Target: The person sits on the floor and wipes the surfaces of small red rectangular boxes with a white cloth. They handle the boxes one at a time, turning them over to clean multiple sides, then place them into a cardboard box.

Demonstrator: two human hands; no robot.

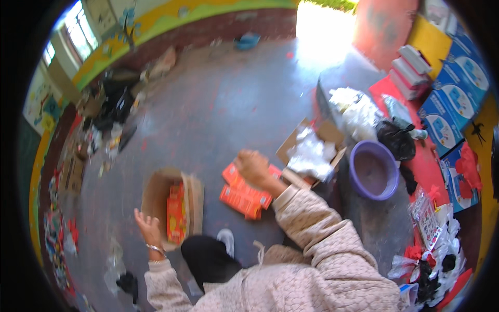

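Observation:
My left hand [148, 227] is beside the left wall of an open-topped cardboard carton [193, 208], its fingers spread and nothing in them. Inside that carton stand several small orange boxes [176, 213] along its right side. My right hand [253, 166] is over a loose group of orange boxes [244, 195] on the floor, right of the carton. Its fingers are curled closed, and what they hold, if anything, is hidden from this view. Some of these boxes overlap one another.
A second carton [339, 156] with clear plastic wrap [312, 153] in it stands just right of my right hand. Beyond it is a purple basin [355, 174]. Bags and printed packs lie along the right wall. Litter lines the left wall, and a doorway [325, 31] opens at the back.

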